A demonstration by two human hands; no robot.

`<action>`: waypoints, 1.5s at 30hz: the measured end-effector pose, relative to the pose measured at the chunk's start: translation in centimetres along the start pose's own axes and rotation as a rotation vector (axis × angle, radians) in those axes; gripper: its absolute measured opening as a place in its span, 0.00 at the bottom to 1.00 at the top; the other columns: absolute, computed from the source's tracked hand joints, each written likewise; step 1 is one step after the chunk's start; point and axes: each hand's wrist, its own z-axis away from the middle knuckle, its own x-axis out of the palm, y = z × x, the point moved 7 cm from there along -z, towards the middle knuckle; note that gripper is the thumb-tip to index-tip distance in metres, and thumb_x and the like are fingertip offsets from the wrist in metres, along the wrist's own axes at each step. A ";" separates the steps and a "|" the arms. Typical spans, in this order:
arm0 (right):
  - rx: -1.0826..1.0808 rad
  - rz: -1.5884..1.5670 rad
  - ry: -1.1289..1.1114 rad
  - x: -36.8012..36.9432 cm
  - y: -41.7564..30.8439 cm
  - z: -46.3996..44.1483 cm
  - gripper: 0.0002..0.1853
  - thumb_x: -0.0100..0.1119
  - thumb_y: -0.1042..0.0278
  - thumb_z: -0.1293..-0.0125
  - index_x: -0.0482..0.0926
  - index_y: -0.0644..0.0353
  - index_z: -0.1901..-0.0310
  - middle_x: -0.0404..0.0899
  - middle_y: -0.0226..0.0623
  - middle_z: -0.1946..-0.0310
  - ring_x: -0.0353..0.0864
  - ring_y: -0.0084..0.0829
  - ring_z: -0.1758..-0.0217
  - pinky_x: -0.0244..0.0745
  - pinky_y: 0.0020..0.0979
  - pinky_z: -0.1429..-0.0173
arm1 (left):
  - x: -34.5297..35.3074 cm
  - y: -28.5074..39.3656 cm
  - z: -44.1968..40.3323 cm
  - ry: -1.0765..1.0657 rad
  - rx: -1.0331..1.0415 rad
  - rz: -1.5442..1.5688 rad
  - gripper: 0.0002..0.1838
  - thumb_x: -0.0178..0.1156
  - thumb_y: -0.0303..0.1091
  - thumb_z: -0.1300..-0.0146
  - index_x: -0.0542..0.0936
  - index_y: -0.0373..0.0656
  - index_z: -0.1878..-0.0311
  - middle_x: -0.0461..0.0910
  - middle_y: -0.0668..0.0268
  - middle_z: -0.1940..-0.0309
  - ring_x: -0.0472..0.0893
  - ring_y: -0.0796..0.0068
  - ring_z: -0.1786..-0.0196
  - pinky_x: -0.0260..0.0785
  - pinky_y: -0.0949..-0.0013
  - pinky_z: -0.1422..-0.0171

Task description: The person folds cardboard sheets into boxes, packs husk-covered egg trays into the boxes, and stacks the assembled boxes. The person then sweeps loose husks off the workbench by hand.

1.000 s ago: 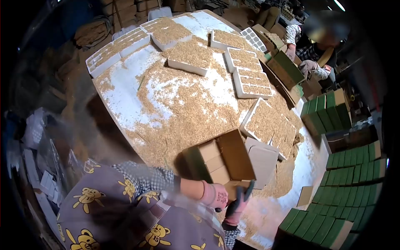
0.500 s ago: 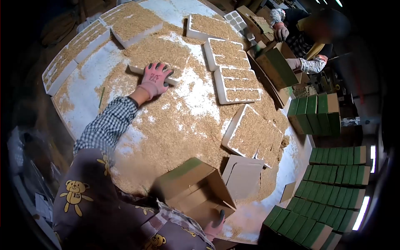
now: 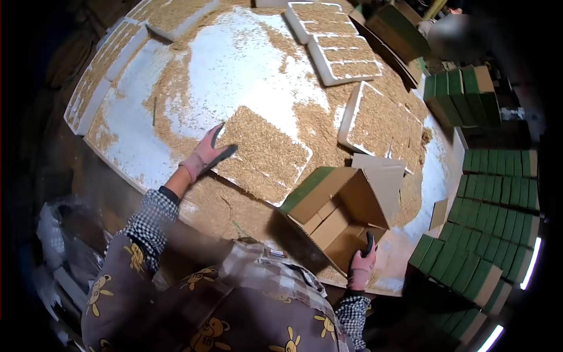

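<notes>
My left hand (image 3: 208, 154), in a pink glove with dark fingertips, is spread with thumb and fingers apart against the left edge of a white tray (image 3: 267, 154) heaped with wood shavings. Near the front edge of the table, my right hand (image 3: 362, 265), gloved alike, holds the near rim of an open cardboard box (image 3: 316, 196) with a green side. The box is tilted, its opening towards me and to the right, and no contents show inside. One corner of it lies close to the tray's right end.
More shaving-filled white trays (image 3: 381, 120) stand along the right and far left of the round table (image 3: 234, 64). A grey cardboard flap (image 3: 381, 176) lies behind the box. Rows of green boxes (image 3: 498, 182) are stacked at right. Another person's green box (image 3: 396, 29) stands at the far right.
The shaving-covered tray has come towards me, baring white tabletop behind it. My left hand came nearer with it and now spreads at its edge. The box appears farther right and up in view.
</notes>
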 end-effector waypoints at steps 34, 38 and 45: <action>-0.155 -0.942 -0.318 -3.9 10.9 -12.3 0.52 0.74 0.68 0.52 0.52 0.56 0.27 0.55 0.43 0.28 0.62 0.39 0.29 0.64 0.34 0.31 | 20.8 23.4 12.9 -0.209 0.090 -1.116 0.19 0.60 0.37 0.41 0.73 0.40 0.48 0.79 0.54 0.54 0.80 0.55 0.50 0.73 0.60 0.47; 0.110 0.182 0.080 -1.0 15.0 -20.1 0.45 0.77 0.58 0.56 0.66 0.58 0.34 0.70 0.47 0.37 0.75 0.42 0.40 0.73 0.39 0.41 | 24.3 24.8 14.4 -0.371 0.144 -1.302 0.17 0.66 0.40 0.47 0.79 0.47 0.54 0.79 0.58 0.55 0.81 0.58 0.52 0.73 0.61 0.48; -0.224 -0.557 0.485 -13.0 15.0 -15.8 0.20 0.66 0.70 0.47 0.80 0.56 0.50 0.81 0.42 0.56 0.81 0.41 0.55 0.76 0.37 0.49 | 17.5 27.4 18.5 0.195 0.587 -0.531 0.26 0.63 0.30 0.46 0.74 0.43 0.41 0.73 0.52 0.45 0.73 0.52 0.41 0.64 0.60 0.34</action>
